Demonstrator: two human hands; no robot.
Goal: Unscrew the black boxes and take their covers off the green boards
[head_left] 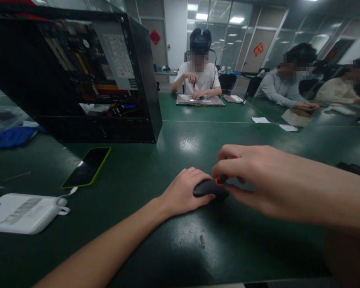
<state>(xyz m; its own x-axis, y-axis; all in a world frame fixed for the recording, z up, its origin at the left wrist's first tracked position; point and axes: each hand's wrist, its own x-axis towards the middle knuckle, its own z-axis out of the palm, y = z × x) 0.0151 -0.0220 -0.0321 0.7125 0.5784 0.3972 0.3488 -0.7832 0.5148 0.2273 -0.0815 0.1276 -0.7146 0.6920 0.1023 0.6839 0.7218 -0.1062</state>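
On the green table in front of me lies a dark computer mouse (207,188). My left hand (186,190) is wrapped over its left side, thumb along the near edge and fingers across the far edge. My right hand (252,176) is closed in a pinch at the mouse's right end. Between its fingers shows a small red-and-black tool (220,181), its front touching or just over the mouse. Most of this tool is hidden by the fingers, so its exact kind cannot be made out.
A black computer case (142,80) with an open side stands at left. Near it lie a green-edged phone (88,167), a white power bank (24,214) and a blue glove (13,137). Across the table a person (198,76) works on a flat panel (199,101); others sit at right.
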